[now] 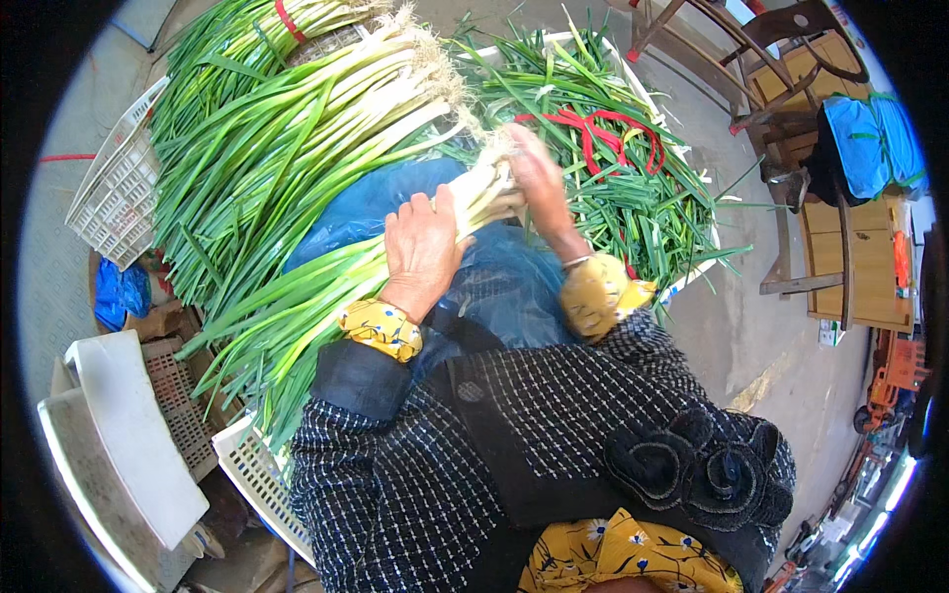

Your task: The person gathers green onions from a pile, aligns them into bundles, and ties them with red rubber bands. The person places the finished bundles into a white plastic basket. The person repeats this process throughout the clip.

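Observation:
My left hand (422,244) is closed around a bundle of long allium greens (348,278), scallions or green garlic. Its green leaves trail down to the left, and the white root ends (489,167) point up to the right. At those root ends is my right hand (537,174), blurred, with its fingers curled around the white stems. The bundle lies above blue plastic sheeting (511,285) over my lap. Just beyond it rests a larger pile of the same greens (296,141), roots to the right.
A white crate (634,70) at the right holds loose leaf trimmings (630,200) and red ties (586,130). Another bunch with a red band (289,21) lies at the far left. White plastic baskets (122,174) and a white stool (137,430) stand left; wooden chairs (801,74) are right.

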Available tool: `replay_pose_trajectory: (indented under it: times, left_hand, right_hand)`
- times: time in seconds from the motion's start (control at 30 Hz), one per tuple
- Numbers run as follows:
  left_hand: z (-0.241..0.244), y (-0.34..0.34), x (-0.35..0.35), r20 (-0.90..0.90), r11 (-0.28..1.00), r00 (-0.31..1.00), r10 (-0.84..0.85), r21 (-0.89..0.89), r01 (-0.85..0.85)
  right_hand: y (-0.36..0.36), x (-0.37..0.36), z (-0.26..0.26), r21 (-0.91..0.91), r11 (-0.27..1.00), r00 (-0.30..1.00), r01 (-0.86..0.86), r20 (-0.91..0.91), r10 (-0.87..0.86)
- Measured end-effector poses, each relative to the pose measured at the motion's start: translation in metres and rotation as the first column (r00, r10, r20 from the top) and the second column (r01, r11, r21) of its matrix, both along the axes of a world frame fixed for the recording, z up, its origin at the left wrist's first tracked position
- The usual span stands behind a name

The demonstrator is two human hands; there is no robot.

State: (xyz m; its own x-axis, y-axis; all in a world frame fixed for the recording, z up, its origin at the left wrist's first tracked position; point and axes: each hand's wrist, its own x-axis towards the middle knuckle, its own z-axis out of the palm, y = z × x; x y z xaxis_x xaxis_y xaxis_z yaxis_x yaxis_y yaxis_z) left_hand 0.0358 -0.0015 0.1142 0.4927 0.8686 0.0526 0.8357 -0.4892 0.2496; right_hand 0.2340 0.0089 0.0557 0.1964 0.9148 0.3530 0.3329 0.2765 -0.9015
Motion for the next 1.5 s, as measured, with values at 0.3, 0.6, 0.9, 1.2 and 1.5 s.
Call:
replay_pose_trajectory:
  times: [0.3,0.6,0.9,1.2,1.5]
  left_hand:
    - [0.011,-0.023,-0.011,0.132,0.981,0.991,0.012,0.188,-0.037]
    - [0.018,-0.034,-0.064,-0.099,0.997,0.995,-0.008,-0.074,0.0]
    - [-0.001,-0.066,-0.047,-0.058,0.989,0.994,0.094,0.12,-0.087]
    - [-0.005,-0.07,-0.048,-0.044,0.983,0.996,0.081,0.169,-0.072]
    - [0.002,-0.068,-0.041,-0.075,0.99,0.989,0.127,0.078,-0.121]
  right_hand:
    - [0.024,-0.039,0.048,-0.07,0.997,0.827,0.013,-0.56,-0.051]
    - [0.008,-0.015,0.001,-0.238,0.953,0.714,-0.186,-0.7,-0.036]
    - [0.027,0.018,0.069,-0.401,0.677,0.605,-0.617,0.309,0.734]
    - [0.011,0.008,0.062,-0.523,0.826,0.525,-0.212,0.652,0.547]
    - [0.027,0.015,0.005,-0.291,0.855,0.577,-0.43,0.639,0.508]
